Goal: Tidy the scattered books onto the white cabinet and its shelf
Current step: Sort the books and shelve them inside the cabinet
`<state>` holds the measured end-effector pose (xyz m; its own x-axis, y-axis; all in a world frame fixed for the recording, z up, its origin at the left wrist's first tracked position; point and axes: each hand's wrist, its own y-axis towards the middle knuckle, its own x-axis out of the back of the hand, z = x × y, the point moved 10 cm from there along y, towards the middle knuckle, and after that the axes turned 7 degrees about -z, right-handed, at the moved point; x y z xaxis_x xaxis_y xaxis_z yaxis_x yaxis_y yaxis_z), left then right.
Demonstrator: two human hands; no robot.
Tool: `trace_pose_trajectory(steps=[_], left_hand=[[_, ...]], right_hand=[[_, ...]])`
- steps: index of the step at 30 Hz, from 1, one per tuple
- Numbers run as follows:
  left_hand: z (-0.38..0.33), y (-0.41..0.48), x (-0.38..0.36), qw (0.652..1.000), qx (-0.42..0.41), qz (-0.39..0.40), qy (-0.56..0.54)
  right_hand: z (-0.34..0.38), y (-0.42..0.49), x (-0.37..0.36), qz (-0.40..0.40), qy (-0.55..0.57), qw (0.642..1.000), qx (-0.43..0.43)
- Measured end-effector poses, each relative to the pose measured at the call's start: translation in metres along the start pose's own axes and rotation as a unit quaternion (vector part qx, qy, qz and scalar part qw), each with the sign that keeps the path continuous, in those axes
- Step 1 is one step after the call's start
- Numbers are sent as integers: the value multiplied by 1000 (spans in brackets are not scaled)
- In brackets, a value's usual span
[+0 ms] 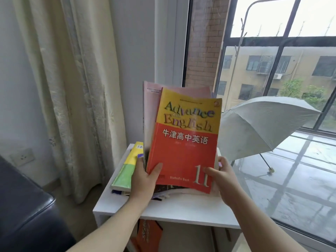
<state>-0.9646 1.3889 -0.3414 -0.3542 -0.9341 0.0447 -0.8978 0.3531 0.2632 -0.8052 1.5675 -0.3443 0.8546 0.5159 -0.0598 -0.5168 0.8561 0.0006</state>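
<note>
An upright bundle of books stands over the white cabinet (181, 210), fronted by a red and yellow English textbook (185, 142) with a pink book (151, 110) behind it. My left hand (143, 180) grips the bundle's lower left edge, thumb on the red cover. My right hand (223, 179) grips the lower right edge, thumb on the cover. A green and yellow book (127, 170) lies flat on the cabinet top at the left, over other books. An orange book (149, 235) stands in the shelf below.
A cream curtain (72, 88) hangs at the left, with a wall socket (22, 157) beside it. A dark sofa arm (23, 206) fills the lower left. Behind the window glass at the right lies an open grey umbrella (263, 124).
</note>
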Motion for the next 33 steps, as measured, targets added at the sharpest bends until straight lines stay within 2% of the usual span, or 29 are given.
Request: trace_pose_trajectory(steps=[4,8,14,19,22,26,30,33], left_hand=[[-7,-2,-1,999,27,17,-30],[8,-18,-3,997,55,38,-47],[0,-16,-15,994,41,67,-70],[-6,-11,-29,985,53,143,-84],[-14,-4,-31,986,52,131,-89],[-24,3,-22,988,72,55,-125],[-24,0,-30,987,84,83,-106],[-16,-2,-32,980,133,103,-107]], right_hand=[[28,-11,-3,-5,18,997,72],[7,-27,4,-10,61,996,59],[9,-28,15,-12,95,993,64],[21,-15,24,-11,128,991,48],[31,-12,22,4,119,991,53],[32,-11,20,25,97,994,46],[29,-13,12,56,92,993,42],[23,-16,8,85,87,992,32]])
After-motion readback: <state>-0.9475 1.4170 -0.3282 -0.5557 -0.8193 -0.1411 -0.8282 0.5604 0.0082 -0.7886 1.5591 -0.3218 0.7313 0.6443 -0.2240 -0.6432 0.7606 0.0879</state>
